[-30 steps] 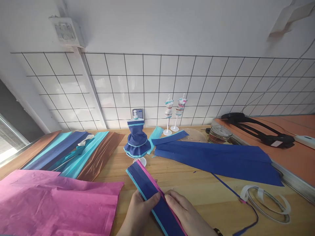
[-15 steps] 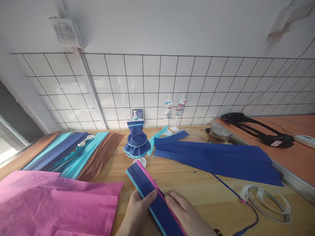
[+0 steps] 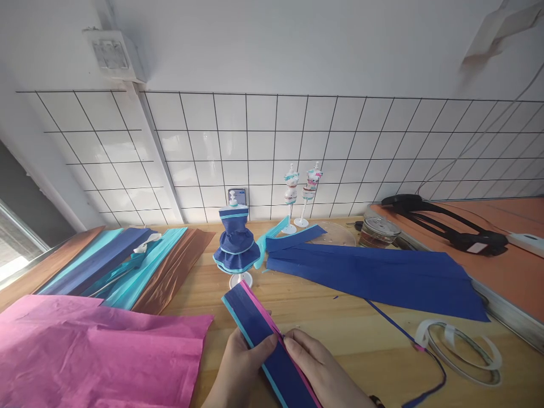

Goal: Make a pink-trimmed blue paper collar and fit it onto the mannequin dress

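Note:
A dark blue strip (image 3: 250,310) of thin paper or cloth slants up from the bottom edge, with a light blue border on its left and a pink border on its right. My left hand (image 3: 241,360) is closed round the strip, thumb on top and fingers beneath. At the pink edge, my right hand (image 3: 314,360) pinches the border between thumb and fingertips. Just beyond the strip's far end stands a small dress form (image 3: 236,241) in a blue ruffled dress with light blue trim.
A pink sheet (image 3: 102,351) lies left, with brown, blue and turquoise strips (image 3: 123,266) behind it. To the right are a large blue piece (image 3: 374,275), a tape roll (image 3: 463,348) and a glass jar (image 3: 378,231). Two small dress forms (image 3: 312,190) stand by the tiled wall.
The strip's far end has shifted slightly right and nearer to me. My left thumb has moved a little right, toward the pink edge. My right hand stays nearly in place.

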Demonstrator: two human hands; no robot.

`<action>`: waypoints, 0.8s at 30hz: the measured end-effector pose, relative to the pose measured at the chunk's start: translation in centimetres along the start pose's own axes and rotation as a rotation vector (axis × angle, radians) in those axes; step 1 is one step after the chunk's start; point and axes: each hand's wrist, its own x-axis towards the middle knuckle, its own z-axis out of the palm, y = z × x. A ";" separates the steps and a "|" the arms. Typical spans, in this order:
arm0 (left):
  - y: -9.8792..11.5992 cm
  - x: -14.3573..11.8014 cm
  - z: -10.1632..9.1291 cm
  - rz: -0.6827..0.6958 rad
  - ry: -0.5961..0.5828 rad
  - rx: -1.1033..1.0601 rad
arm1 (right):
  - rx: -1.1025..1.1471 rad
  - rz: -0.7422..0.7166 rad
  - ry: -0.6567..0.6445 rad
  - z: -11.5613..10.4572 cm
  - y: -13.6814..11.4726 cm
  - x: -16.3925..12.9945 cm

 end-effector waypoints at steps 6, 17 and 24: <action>-0.3 0.1 -0.1 -0.002 0.016 0.002 | 0.023 -0.003 -0.001 0.1 0.1 0.1; -0.2 0.2 -0.2 -0.027 0.030 0.011 | 0.005 -0.021 -0.002 0.0 -0.1 0.1; 0.0 0.3 -0.4 -0.068 0.052 -0.050 | 0.011 -0.035 -0.013 0.1 -0.1 0.0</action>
